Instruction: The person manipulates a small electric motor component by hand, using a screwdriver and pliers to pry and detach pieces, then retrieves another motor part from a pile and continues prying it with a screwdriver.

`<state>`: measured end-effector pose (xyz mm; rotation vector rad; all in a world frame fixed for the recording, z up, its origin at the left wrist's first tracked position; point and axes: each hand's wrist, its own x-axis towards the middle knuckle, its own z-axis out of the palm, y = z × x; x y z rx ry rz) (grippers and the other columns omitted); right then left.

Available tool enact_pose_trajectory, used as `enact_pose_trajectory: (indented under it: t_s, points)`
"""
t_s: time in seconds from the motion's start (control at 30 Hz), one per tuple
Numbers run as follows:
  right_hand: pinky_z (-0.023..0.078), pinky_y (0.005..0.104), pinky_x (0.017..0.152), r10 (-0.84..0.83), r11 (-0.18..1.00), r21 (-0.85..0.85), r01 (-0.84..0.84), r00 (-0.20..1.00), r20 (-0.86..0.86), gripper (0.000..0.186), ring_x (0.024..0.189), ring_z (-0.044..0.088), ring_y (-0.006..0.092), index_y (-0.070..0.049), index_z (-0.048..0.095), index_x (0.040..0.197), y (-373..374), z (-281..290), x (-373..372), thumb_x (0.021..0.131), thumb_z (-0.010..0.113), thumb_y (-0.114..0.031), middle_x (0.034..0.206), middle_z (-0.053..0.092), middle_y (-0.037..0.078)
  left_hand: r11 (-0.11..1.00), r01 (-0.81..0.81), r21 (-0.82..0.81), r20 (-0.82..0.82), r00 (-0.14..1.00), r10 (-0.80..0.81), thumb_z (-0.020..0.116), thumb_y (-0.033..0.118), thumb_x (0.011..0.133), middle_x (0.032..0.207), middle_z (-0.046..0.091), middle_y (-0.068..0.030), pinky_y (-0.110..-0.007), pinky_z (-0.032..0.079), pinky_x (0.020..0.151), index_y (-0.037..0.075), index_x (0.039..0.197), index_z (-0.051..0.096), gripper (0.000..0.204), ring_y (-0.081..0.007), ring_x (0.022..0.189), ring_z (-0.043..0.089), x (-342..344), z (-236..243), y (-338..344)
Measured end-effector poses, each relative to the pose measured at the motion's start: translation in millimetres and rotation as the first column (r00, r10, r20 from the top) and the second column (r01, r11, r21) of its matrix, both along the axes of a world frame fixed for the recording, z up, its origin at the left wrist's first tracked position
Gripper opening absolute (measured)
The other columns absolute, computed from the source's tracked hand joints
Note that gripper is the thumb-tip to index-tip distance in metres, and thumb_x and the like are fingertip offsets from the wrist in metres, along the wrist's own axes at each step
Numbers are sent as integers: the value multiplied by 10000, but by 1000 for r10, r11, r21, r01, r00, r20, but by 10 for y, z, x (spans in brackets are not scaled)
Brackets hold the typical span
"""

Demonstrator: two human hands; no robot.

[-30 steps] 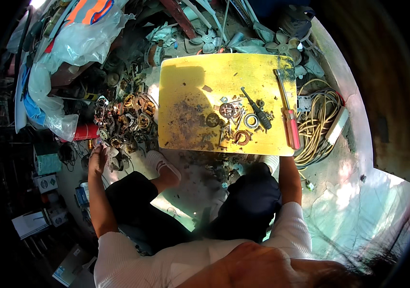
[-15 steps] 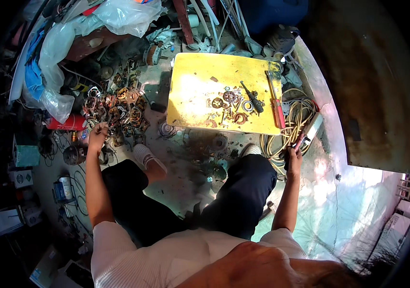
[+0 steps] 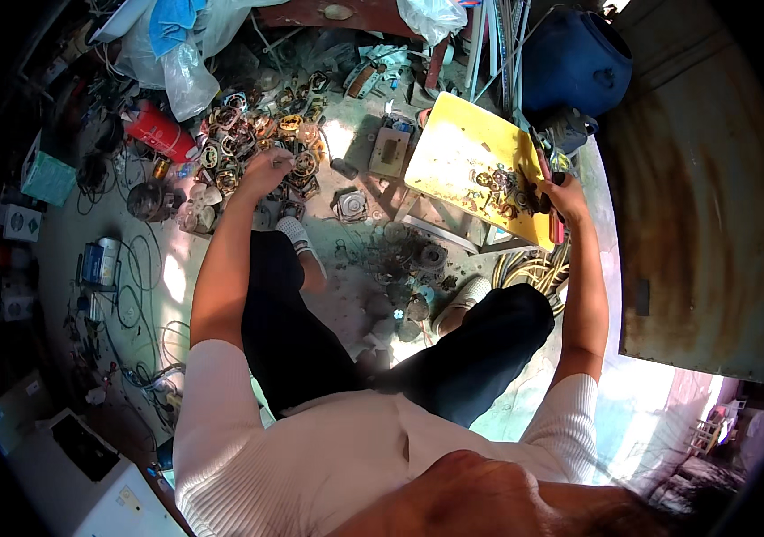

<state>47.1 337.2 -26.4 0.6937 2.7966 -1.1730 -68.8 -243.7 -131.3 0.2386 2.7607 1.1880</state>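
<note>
My left hand (image 3: 265, 172) hovers over or at the near edge of a pile of copper-wound motor parts (image 3: 261, 125), its fingers drawn together; what is between them, if anything, is too small to make out. My right hand (image 3: 566, 197) is at the right edge of a low yellow-topped table (image 3: 450, 134), closed round a tool with a reddish handle (image 3: 544, 165); the hand hides most of it. Small metal parts (image 3: 496, 182) lie on the tabletop beside this hand. A red-handled screwdriver (image 3: 556, 227) shows just below it, partly hidden.
A red cylinder (image 3: 160, 132) lies left of the pile. Under the table's right side is a coiled yellowish hose (image 3: 534, 270). A blue barrel (image 3: 576, 63) stands behind. Loose round parts (image 3: 431, 257) lie between my feet, and cables (image 3: 136, 291) run across the floor at left.
My view has shifted. My right hand has come up from beside the hose to the table's right edge, still holding the tool. My left hand has reached forward and right along the pile.
</note>
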Motion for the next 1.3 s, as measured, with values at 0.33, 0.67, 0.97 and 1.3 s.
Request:
enact_pose_trajectory:
  t_s: [0.33, 0.67, 0.97, 1.3]
  points:
    - [459, 427, 970, 131, 744, 640, -190, 982, 139, 912, 1149, 582, 383, 16, 436, 1379, -173, -299, -321, 779, 578, -656, 1227, 591, 286, 999, -32, 42, 19, 999, 31, 681, 371, 873, 1092, 682, -118, -394, 502, 877, 58, 1113, 661, 395, -275, 1026, 648, 96, -94, -431]
    - [387, 451, 1040, 185, 804, 551, -225, 974, 127, 813, 1236, 506, 420, -49, 348, 1461, -244, -493, -159, 891, 503, -608, 1313, 540, 272, 993, -63, 103, 105, 993, 52, 677, 330, 891, 1094, 681, -114, -373, 493, 892, 47, 1132, 663, 372, -238, 1040, 637, 163, -139, -572]
    - [373, 458, 1052, 164, 854, 496, -157, 986, 30, 933, 1262, 484, 420, -5, 378, 1431, -151, -502, 0, 843, 477, -722, 1335, 520, 276, 997, -71, -1, 101, 992, 71, 658, 370, 896, 1145, 663, -141, -376, 489, 895, 50, 1178, 645, 426, -265, 1084, 620, 245, -197, -714]
    - [392, 459, 1035, 161, 867, 490, -92, 982, -100, 854, 1241, 502, 416, -18, 432, 1402, -239, -492, -18, 868, 487, -683, 1314, 535, 277, 977, -202, 67, 238, 954, 181, 656, 380, 901, 1186, 654, -127, -383, 486, 929, 68, 1208, 624, 439, -249, 1121, 611, 295, -340, -1090]
